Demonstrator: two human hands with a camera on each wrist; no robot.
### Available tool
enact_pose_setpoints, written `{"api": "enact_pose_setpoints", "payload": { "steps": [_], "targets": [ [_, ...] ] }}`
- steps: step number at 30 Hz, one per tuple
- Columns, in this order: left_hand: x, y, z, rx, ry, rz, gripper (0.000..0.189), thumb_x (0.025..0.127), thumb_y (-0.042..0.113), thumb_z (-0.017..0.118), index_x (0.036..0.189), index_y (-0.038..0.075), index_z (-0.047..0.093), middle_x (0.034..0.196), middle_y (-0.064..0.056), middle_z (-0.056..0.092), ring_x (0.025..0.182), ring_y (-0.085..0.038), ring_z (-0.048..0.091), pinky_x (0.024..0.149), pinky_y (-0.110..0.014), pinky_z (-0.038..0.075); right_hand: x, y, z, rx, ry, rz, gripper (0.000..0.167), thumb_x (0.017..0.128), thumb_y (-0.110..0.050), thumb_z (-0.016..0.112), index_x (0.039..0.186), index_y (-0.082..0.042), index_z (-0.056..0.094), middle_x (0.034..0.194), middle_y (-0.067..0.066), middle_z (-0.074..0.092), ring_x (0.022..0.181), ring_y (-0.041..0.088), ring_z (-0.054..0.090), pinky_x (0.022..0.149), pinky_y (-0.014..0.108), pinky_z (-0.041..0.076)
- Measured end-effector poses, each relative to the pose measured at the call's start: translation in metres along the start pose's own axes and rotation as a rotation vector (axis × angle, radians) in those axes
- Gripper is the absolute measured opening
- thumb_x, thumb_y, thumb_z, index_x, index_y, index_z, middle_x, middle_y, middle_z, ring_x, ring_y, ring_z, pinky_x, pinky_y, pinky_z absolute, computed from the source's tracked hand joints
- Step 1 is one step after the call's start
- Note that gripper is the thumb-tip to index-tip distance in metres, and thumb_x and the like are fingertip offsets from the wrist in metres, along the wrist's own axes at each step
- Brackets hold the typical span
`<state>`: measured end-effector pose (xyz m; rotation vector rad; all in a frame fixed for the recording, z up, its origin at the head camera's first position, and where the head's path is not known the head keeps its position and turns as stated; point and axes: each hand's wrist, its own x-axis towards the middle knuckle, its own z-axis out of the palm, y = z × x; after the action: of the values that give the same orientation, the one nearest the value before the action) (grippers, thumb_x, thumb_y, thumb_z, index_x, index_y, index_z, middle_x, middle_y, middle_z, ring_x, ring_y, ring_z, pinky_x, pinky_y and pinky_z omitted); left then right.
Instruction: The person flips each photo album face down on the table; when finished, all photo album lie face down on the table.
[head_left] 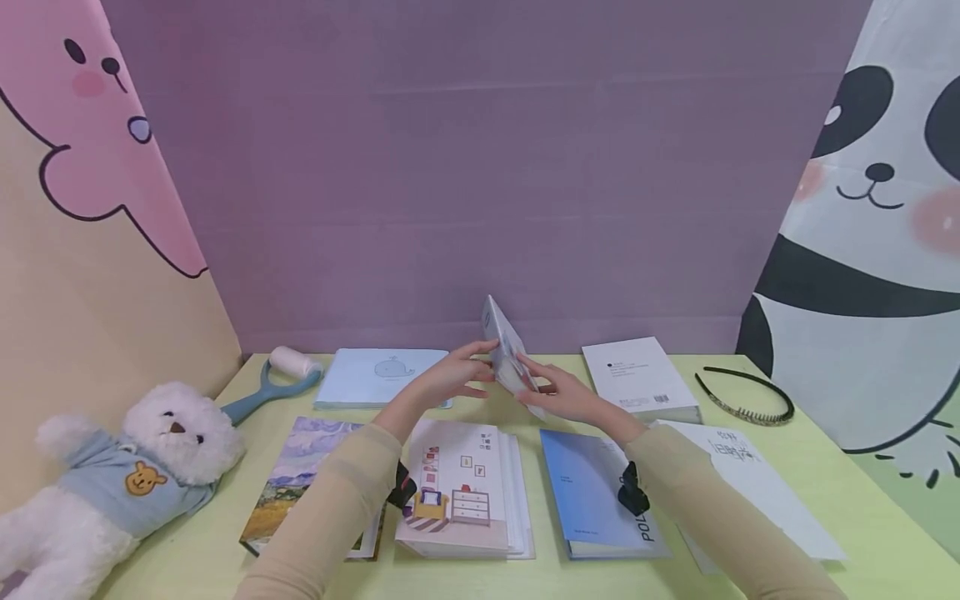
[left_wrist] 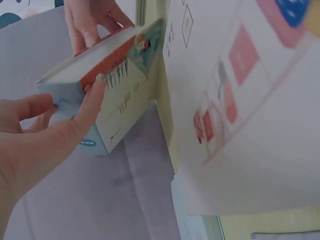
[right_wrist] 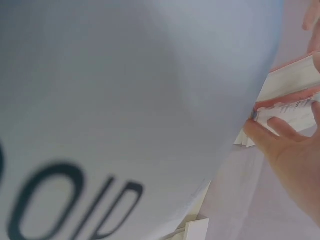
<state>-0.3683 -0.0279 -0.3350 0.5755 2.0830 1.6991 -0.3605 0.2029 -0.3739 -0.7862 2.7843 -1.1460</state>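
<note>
A small thick book (head_left: 505, 327) stands tilted on a corner, or just above the table, near the back in the head view. In the left wrist view its pale cover (left_wrist: 122, 107) shows a red band, and its spine is light blue. My left hand (head_left: 447, 379) holds its left side, with fingers along the spine and cover (left_wrist: 95, 97). From the other side my right hand (head_left: 566, 394) grips it, fingers on its edge and thumb lower down. In the right wrist view the book's page edges (right_wrist: 295, 80) show above the right hand (right_wrist: 295, 155).
Nearer me lie a painting-covered book (head_left: 311, 450), a pink-white book (head_left: 468, 467), a blue book (head_left: 588, 492) and a white book (head_left: 757, 492). Behind are a whale-covered book (head_left: 378, 375), a white book (head_left: 637, 375), a headband (head_left: 750, 408) and a lint roller (head_left: 277, 385). A plush bear (head_left: 142, 475) sits left.
</note>
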Motion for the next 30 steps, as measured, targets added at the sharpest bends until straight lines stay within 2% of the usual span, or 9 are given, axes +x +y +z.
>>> {"api": "enact_pose_setpoints", "payload": {
  "steps": [4, 7, 12, 15, 18, 22, 24, 30],
  "targets": [
    [0.002, 0.002, 0.003, 0.018, 0.043, 0.018, 0.052, 0.099, 0.009, 0.038, 0.149, 0.018, 0.028, 0.147, -0.017, 0.036, 0.128, -0.034, 0.045, 0.097, -0.045, 0.047, 0.000, -0.001, 0.000, 0.028, -0.004, 0.036, 0.068, 0.094, -0.034, 0.055, 0.151, -0.021, 0.021, 0.149, 0.019, 0.032, 0.129, 0.040, 0.042, 0.103, 0.053, 0.039],
    [0.003, 0.002, 0.005, 0.032, 0.102, 0.012, 0.049, 0.099, 0.009, 0.038, 0.147, 0.018, 0.033, 0.144, -0.017, 0.041, 0.124, -0.033, 0.049, 0.096, -0.044, 0.048, 0.000, -0.001, 0.001, 0.034, -0.006, 0.021, 0.066, 0.095, -0.033, 0.055, 0.151, -0.021, 0.021, 0.149, 0.019, 0.032, 0.132, 0.039, 0.039, 0.105, 0.053, 0.036],
    [0.004, 0.001, 0.006, 0.060, 0.169, 0.032, 0.045, 0.099, 0.010, 0.039, 0.143, 0.020, 0.041, 0.141, -0.014, 0.047, 0.120, -0.030, 0.054, 0.094, -0.041, 0.050, -0.001, -0.003, -0.001, 0.095, -0.025, 0.012, 0.064, 0.096, -0.028, 0.054, 0.151, -0.017, 0.022, 0.147, 0.024, 0.034, 0.133, 0.041, 0.036, 0.104, 0.054, 0.037],
    [0.005, -0.001, 0.005, 0.067, 0.172, 0.058, 0.043, 0.100, 0.010, 0.039, 0.141, 0.019, 0.045, 0.138, -0.014, 0.050, 0.121, -0.028, 0.054, 0.095, -0.040, 0.049, 0.000, -0.002, -0.002, 0.133, -0.035, 0.010, 0.063, 0.097, -0.024, 0.053, 0.150, -0.014, 0.021, 0.145, 0.028, 0.033, 0.133, 0.043, 0.035, 0.104, 0.055, 0.036],
    [0.005, 0.000, 0.007, 0.083, 0.160, 0.083, 0.041, 0.099, 0.009, 0.038, 0.139, 0.017, 0.048, 0.137, -0.014, 0.050, 0.122, -0.028, 0.053, 0.096, -0.041, 0.048, 0.001, 0.000, -0.003, 0.148, -0.015, 0.030, 0.066, 0.096, -0.027, 0.054, 0.150, -0.016, 0.019, 0.146, 0.028, 0.032, 0.132, 0.043, 0.036, 0.103, 0.055, 0.037],
    [0.006, 0.003, 0.014, 0.119, 0.137, 0.100, 0.042, 0.099, 0.009, 0.037, 0.139, 0.017, 0.048, 0.143, -0.012, 0.045, 0.124, -0.030, 0.050, 0.097, -0.044, 0.047, 0.001, 0.000, -0.003, 0.102, 0.039, 0.087, 0.070, 0.095, -0.039, 0.053, 0.151, -0.024, 0.016, 0.149, 0.022, 0.032, 0.131, 0.040, 0.040, 0.101, 0.055, 0.040],
    [0.007, 0.003, 0.017, 0.140, 0.126, 0.105, 0.042, 0.099, 0.010, 0.037, 0.139, 0.018, 0.047, 0.144, -0.011, 0.043, 0.125, -0.031, 0.049, 0.098, -0.044, 0.047, 0.001, 0.000, -0.003, 0.093, 0.060, 0.104, 0.069, 0.095, -0.043, 0.051, 0.152, -0.023, 0.017, 0.148, 0.022, 0.033, 0.131, 0.039, 0.040, 0.101, 0.055, 0.040],
    [0.010, -0.001, 0.021, 0.188, 0.102, 0.098, 0.045, 0.098, 0.010, 0.033, 0.140, 0.020, 0.046, 0.146, -0.008, 0.041, 0.128, -0.029, 0.046, 0.098, -0.045, 0.046, 0.001, -0.001, -0.005, 0.062, 0.125, 0.084, 0.062, 0.097, -0.044, 0.046, 0.144, -0.005, 0.035, 0.141, 0.020, 0.044, 0.126, 0.037, 0.047, 0.101, 0.051, 0.041]
  ]
}}
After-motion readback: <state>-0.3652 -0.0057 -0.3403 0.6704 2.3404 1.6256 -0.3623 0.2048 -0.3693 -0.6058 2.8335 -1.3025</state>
